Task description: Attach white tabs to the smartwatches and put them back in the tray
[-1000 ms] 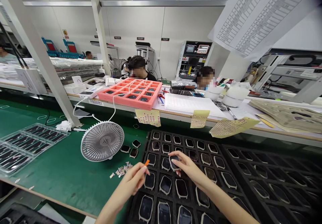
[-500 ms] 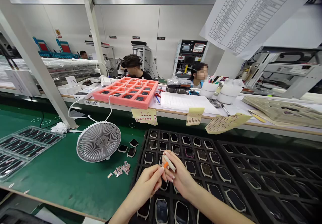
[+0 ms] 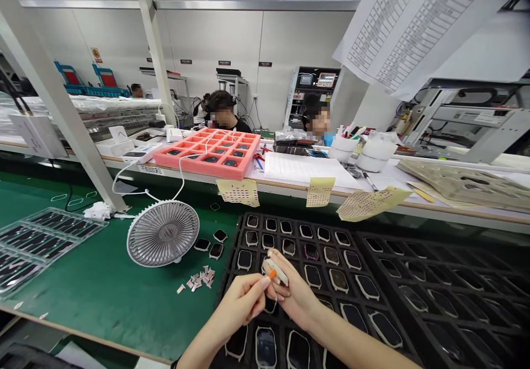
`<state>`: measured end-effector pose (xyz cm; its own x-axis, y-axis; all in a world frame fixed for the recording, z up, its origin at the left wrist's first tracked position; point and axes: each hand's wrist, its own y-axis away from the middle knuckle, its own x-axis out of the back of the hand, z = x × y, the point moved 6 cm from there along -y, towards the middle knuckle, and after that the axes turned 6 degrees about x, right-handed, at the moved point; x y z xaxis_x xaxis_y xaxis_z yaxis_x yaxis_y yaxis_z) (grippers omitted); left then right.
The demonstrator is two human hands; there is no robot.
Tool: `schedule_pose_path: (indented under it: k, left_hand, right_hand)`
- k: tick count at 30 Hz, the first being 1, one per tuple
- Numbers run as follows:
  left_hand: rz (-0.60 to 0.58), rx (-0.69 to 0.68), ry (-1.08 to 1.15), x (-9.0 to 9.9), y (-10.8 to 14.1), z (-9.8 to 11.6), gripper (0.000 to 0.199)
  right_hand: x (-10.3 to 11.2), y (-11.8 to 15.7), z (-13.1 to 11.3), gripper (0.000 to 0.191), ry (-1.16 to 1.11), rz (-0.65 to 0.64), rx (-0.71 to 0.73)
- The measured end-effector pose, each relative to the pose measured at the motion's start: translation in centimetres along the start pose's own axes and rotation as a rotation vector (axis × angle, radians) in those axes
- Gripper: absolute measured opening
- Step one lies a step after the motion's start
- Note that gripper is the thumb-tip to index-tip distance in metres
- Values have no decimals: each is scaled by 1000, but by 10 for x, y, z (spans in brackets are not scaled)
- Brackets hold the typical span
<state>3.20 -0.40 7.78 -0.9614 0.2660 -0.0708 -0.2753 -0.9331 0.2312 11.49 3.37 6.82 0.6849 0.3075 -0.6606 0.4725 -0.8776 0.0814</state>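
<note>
My right hand is closed around a pale smartwatch case, held tilted above the black foam tray. Against that case, my left hand pinches a small orange stick; what kind of tool it is does not show. Its tip touches or lies just in front of the case; I cannot tell which. Below both hands, the tray holds rows of smartwatches, dark screens up, one per slot. My fingers hide part of the case and of the slots behind.
Left of the tray, a white fan stands on the green mat, near loose watches and several small pinkish pieces. A second black tray lies right. A shelf ahead carries a pink foam tray. People sit beyond.
The watch case has turned in my right hand, so more of its inner or flat side shows. Both hands stay nearly in place. A person at the back has shifted slightly left.
</note>
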Motion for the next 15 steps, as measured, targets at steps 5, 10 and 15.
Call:
schedule_pose_path:
  k: [5, 10, 15]
  left_hand:
    - [-4, -8, 64, -2, 1, -2, 47]
    - [-7, -8, 115, -4, -1, -11, 48]
    - [45, -15, 78, 3, -7, -18, 51]
  right_hand:
    - [0, 1, 2, 37, -76, 39, -14]
    - [5, 0, 10, 43, -97, 56, -46]
    - [10, -2, 10, 40, -74, 51, -36]
